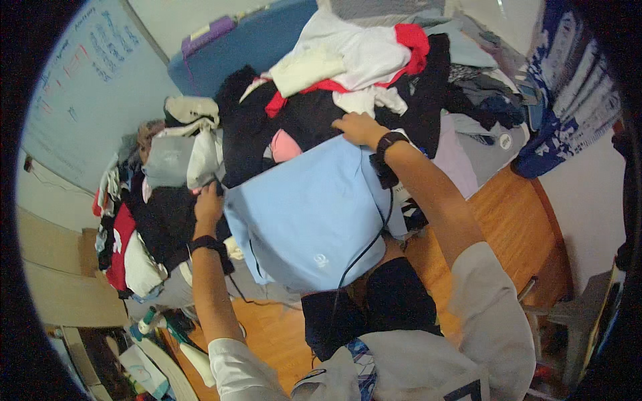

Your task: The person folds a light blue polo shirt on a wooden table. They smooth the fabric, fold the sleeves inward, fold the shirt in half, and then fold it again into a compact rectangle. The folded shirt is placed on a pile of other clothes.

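Observation:
A light blue piece of clothing [304, 207] hangs spread out in front of me, with a small white emblem low on its face and dark trim at its lower left edge. Whether it is a shirt or another garment I cannot tell. My left hand [209, 206] is closed on its upper left corner. At its upper right corner my right hand [361, 129] pinches the edge, set higher and farther away than the left. Black clothing [304, 120] lies just behind the cloth, with a pink piece [285, 146] showing beside it.
A big heap of clothes covers the surface ahead, with a white and red garment [374, 53] on top. A blue backrest [251, 43] stands behind. There is a whiteboard [87, 87] at left, a patterned blue curtain-like cloth [568, 87] at right and a wooden floor [511, 234]. Dark cables hang from my wrists.

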`<control>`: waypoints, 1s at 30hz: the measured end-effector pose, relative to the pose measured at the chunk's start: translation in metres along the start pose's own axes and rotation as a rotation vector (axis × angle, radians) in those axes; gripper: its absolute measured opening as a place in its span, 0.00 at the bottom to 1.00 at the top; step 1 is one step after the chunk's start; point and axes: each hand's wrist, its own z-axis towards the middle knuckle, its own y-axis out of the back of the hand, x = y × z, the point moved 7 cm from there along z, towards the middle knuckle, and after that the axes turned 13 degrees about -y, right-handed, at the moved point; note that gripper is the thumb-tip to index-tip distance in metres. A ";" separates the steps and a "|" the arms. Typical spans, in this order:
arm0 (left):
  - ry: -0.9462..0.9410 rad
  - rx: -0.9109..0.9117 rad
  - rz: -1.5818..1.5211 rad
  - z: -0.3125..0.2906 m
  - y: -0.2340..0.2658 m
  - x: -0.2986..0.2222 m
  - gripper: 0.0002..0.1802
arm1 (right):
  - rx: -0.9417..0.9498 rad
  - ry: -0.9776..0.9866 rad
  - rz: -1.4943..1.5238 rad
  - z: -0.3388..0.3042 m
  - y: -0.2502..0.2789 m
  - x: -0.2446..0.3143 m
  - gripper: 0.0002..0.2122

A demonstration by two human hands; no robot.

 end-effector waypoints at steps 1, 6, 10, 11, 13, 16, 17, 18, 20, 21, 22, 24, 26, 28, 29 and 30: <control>-0.018 -0.043 -0.014 -0.006 -0.021 -0.010 0.26 | -0.020 -0.076 0.006 0.000 -0.014 -0.008 0.19; -0.481 -0.191 -0.030 -0.100 -0.066 -0.138 0.28 | -0.453 -0.080 0.469 -0.098 -0.023 -0.056 0.15; -0.538 -0.024 -0.246 -0.167 -0.085 -0.234 0.37 | 0.069 -0.559 0.761 -0.203 -0.090 -0.087 0.12; -0.506 -0.031 -0.206 -0.169 -0.083 -0.241 0.38 | 0.095 -0.574 0.805 -0.219 -0.101 -0.085 0.12; -0.442 -0.014 -0.130 -0.169 -0.083 -0.253 0.41 | 0.155 -0.639 1.032 -0.246 -0.123 -0.080 0.15; -0.451 0.031 -0.066 -0.182 -0.085 -0.261 0.41 | 0.089 -0.521 1.007 -0.251 -0.131 -0.071 0.16; -0.493 -0.015 -0.021 -0.188 -0.083 -0.261 0.39 | 0.016 -0.466 0.988 -0.250 -0.126 -0.069 0.15; -0.401 -0.076 -0.090 -0.190 -0.080 -0.248 0.38 | -0.022 -0.440 0.986 -0.247 -0.122 -0.070 0.14; -0.288 -0.327 -0.189 -0.197 -0.066 -0.211 0.35 | -0.160 -0.424 0.922 -0.240 -0.105 -0.077 0.12; -0.140 -0.313 -0.243 -0.194 -0.068 -0.178 0.34 | -0.237 -0.397 0.915 -0.235 -0.094 -0.081 0.12; 0.048 -0.282 -0.294 -0.192 -0.071 -0.141 0.32 | -0.225 -0.406 0.924 -0.227 -0.089 -0.085 0.10; 0.135 -0.313 -0.256 -0.189 -0.065 -0.089 0.30 | -0.240 -0.369 0.864 -0.205 -0.075 -0.088 0.10; 0.065 -0.310 -0.236 -0.168 -0.054 -0.052 0.30 | -0.266 -0.271 0.793 -0.179 -0.060 -0.087 0.11; -0.009 -0.271 -0.176 -0.138 -0.049 -0.033 0.30 | -0.215 -0.253 0.723 -0.144 -0.056 -0.085 0.11; -0.087 -0.289 -0.120 -0.120 -0.041 -0.028 0.30 | -0.194 -0.242 0.692 -0.126 -0.055 -0.082 0.12; -0.102 -0.269 -0.097 -0.099 -0.038 -0.021 0.31 | -0.205 -0.218 0.630 -0.108 -0.052 -0.077 0.13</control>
